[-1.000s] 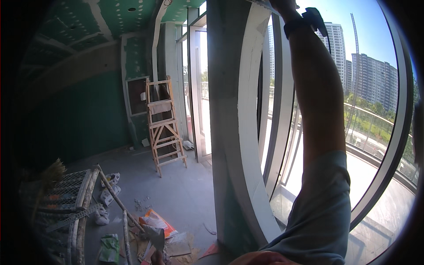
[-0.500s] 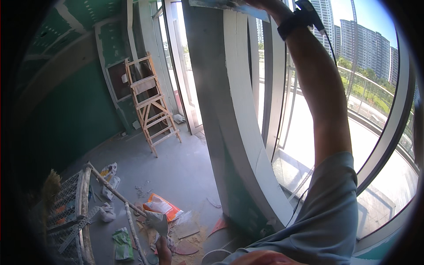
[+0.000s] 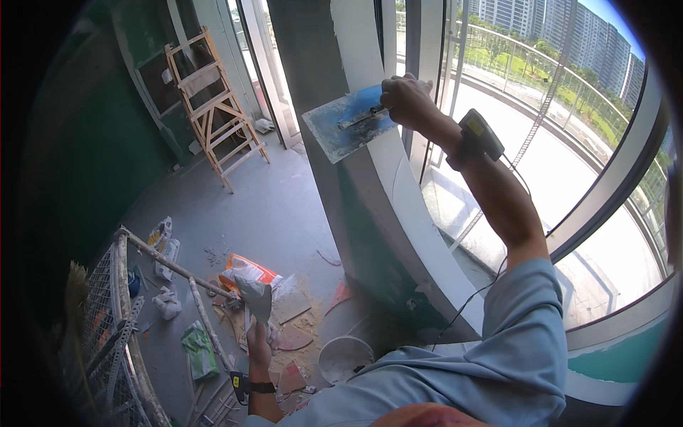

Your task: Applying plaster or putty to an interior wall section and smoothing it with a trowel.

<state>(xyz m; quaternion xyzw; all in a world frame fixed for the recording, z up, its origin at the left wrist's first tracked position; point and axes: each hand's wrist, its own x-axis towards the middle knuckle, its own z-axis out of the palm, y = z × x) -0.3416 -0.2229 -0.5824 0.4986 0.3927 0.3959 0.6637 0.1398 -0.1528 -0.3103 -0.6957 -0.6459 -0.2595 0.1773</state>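
Note:
My right hand (image 3: pixel 408 102) is closed around the handle of a plastering trowel (image 3: pixel 334 135), whose blue, paste-smeared blade lies over the grey-coated face of a column (image 3: pixel 302 57). Whether the whole blade touches the surface, I cannot tell. Below the grey coat, a bare green patch (image 3: pixel 370 235) shows on the column, beside its white curved edge strip (image 3: pixel 405 206). Low in the view, my left hand (image 3: pixel 260 346) grips a wide putty knife (image 3: pixel 256 299) with its blade upward. A white bucket (image 3: pixel 346 358) stands below, partly hidden by my sleeve.
A wooden stepladder (image 3: pixel 217 107) leans near the far wall. At lower left are a metal rail frame (image 3: pixel 178 260) and mesh. Board scraps (image 3: pixel 293 338), an orange-white bag (image 3: pixel 249 269) and a green bag (image 3: pixel 199 350) litter the floor. Large windows curve along the right.
My right hand and the trowel have come down the column from the top edge. The view has tilted lower, and more of my left forearm and the bucket show.

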